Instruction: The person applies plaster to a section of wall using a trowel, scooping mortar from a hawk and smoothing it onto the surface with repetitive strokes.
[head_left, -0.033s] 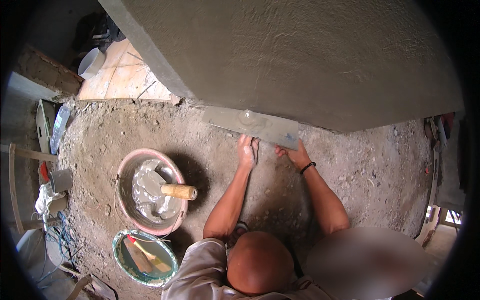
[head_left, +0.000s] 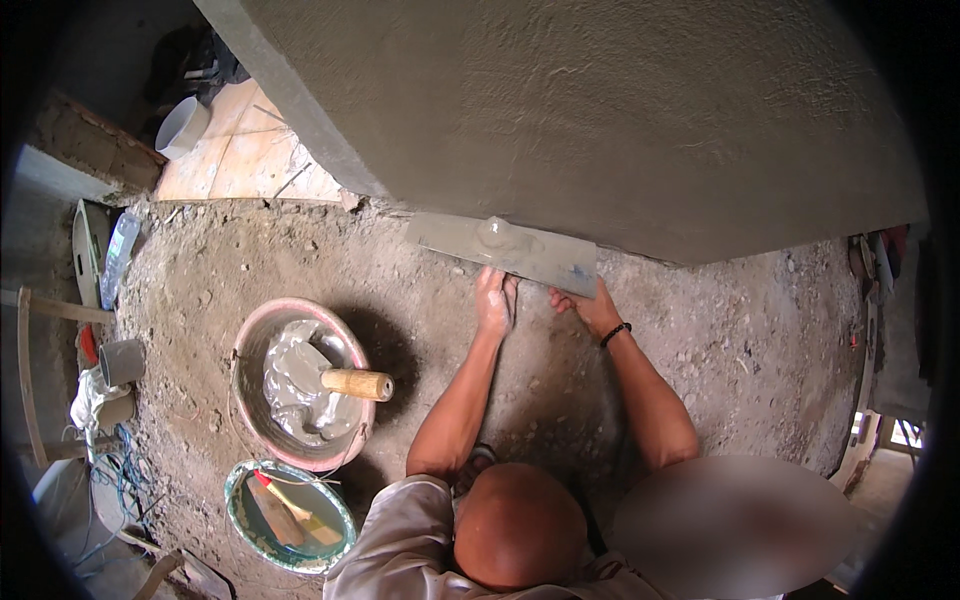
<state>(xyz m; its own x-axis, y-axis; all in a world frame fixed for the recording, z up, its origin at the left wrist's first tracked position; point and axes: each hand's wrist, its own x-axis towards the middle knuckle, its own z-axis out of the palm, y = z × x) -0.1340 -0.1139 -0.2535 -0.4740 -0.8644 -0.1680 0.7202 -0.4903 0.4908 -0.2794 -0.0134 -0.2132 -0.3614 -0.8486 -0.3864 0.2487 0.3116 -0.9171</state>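
Note:
A long, flat, grey plastering trowel blade [head_left: 545, 250] lies with its far edge close to the foot of the grey plastered wall [head_left: 600, 120]. A small wet dab of plaster [head_left: 495, 232] sits on top of it. My left hand [head_left: 493, 303] is closed at the blade's near edge, its fingertips partly hidden beneath. At the blade's right end my right hand [head_left: 597, 312], with a dark bracelet at the wrist, also grips it, fingers curled under the near edge. Any handle is out of sight below the blade.
Left of my arms, a pinkish bucket [head_left: 243, 400] holds wet grey plaster and a wooden-handled trowel [head_left: 358, 384]. Nearer, a green-rimmed bucket [head_left: 240, 535] contains water, a brush and a brown flat piece. A plastic bottle [head_left: 120, 258] and grey cup [head_left: 122, 361] are at far left.

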